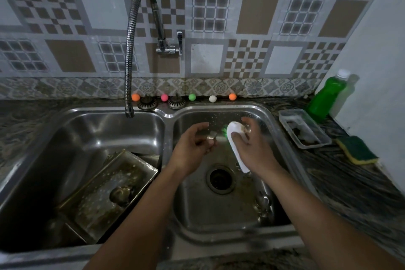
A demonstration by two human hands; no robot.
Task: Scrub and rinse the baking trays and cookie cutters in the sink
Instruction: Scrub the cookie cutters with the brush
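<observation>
So from my feed, everything sits around the double sink [166,114]. Over its right basin the left hand [192,147] has its fingers curled round a small shiny metal cookie cutter [211,136], too blurry for me to tell the shape. Just right of it, the right hand [249,142] is wrapped round a white-handled brush [235,147] with green bristles. In the left basin a baking tray [105,195] leans tilted, looking grimy, speckled with white suds, with a brownish lump on it. Another metal cutter [263,203] lies in the right basin.
</observation>
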